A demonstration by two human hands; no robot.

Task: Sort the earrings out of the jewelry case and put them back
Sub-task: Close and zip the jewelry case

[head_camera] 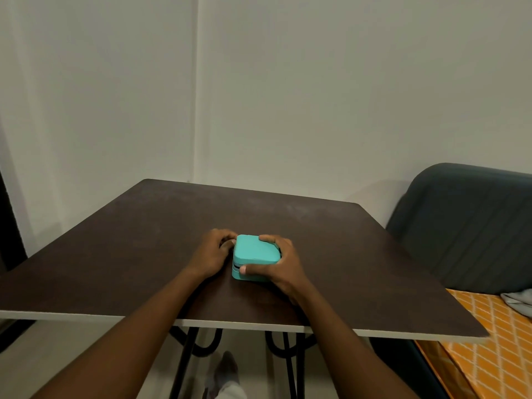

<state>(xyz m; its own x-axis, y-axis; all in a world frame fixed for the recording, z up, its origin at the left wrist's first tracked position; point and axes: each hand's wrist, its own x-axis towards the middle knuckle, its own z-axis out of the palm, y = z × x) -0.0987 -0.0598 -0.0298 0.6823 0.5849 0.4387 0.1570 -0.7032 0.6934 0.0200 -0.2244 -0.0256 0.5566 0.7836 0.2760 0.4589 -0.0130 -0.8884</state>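
Head view looks down on a dark brown desk [121, 254] with a pale edge, set against a plain white wall. Both bare forearms reach in from the near side and meet at the middle of the desk.

The left hand [214, 253] sits at the left side of the jewelry case [256, 253]. Its fingers are curled in against the case's far left corner. They seem to pinch something small at the seam there, though it is too small to make out.

The jewelry case is a small turquoise box with rounded corners, standing flat on the desk. A thin dark gap shows between lid and base on its near face.

The right hand [283, 267] grips the case from the right: the thumb lies across the near face and the fingers wrap over the far right edge of the lid.

Below the desk, black metal legs [187, 361] and a foot [227, 370] show.

Right of the desk stands a dark padded chair [466, 226], and before it an orange patterned cover [489, 358] with a grey cloth [518, 302] on it.
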